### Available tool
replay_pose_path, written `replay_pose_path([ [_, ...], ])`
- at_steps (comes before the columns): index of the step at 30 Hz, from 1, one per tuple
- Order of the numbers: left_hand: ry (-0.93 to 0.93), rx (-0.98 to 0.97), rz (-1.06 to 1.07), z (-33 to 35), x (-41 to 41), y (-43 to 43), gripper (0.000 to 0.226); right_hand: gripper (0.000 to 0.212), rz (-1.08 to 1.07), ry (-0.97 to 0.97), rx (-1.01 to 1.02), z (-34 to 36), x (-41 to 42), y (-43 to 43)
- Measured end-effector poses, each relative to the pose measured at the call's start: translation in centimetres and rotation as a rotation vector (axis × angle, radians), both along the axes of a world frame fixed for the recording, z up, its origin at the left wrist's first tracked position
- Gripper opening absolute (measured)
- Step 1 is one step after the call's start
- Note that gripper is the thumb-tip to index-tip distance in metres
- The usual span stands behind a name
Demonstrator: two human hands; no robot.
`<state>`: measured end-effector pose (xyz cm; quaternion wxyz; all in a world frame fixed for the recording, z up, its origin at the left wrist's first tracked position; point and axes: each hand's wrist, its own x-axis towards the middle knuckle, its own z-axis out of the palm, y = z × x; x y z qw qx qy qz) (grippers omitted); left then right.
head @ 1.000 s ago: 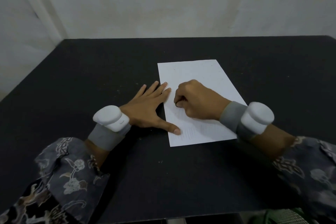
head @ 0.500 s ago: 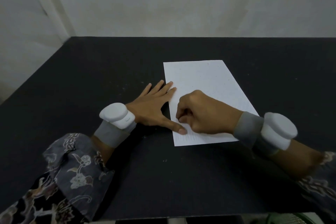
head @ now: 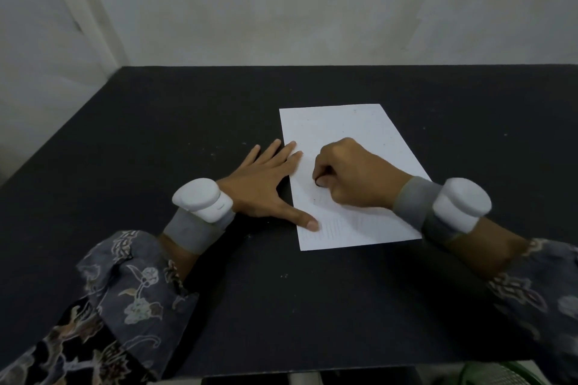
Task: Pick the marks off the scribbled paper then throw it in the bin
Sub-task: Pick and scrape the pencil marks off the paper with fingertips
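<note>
Fingers of my right hand (head: pixel 353 176) are curled, fingertips down on the paper (head: pixel 359 134), pinching something tiny I can't make out. Left hand (head: pixel 266 184) lies flat, pinning its left edge to the bench (head: pixel 156 134). Thin, floppy sheet, so I'd grab an edge.

Flat white paper sheet (head: pixel 347 134) looks thin and matt. The black bench (head: pixel 187 109) has a rough, speckled, dull top. Patterned cloth sleeves (head: pixel 125 291), smooth white plastic wrist pods (head: pixel 203 200) on grey fabric bands.
</note>
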<state>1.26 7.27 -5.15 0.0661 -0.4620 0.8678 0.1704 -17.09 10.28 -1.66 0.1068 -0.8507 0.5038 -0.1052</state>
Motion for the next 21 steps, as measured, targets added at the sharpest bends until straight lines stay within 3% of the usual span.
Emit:
replay_pose_path([
  [5, 0.013, -0.002, -0.007, 0.0, 0.0, 0.0, 0.140, 0.014, 0.180, 0.022, 0.101, 0.2, 1.0, 1.9],
  [10, 0.014, -0.007, -0.003, -0.1, 0.0, 0.0, 0.140, 0.013, 0.004, -0.002, -0.017, -0.2, 0.1, 0.0],
  [15, 0.022, 0.010, -0.004, -0.1, 0.1, -0.1, 0.141, 0.015, 0.179, 0.044, 0.098, 0.3, 0.6, 2.4],
  [19, 0.011, -0.004, 0.007, -0.2, 0.0, -0.2, 0.141, 0.015, 0.037, 0.039, -0.034, -0.1, -0.1, 0.5],
  [21, 0.013, 0.004, 0.007, -0.1, 0.1, -0.1, 0.142, 0.014, 0.070, 0.039, -0.015, 0.0, 0.1, 1.0],
])
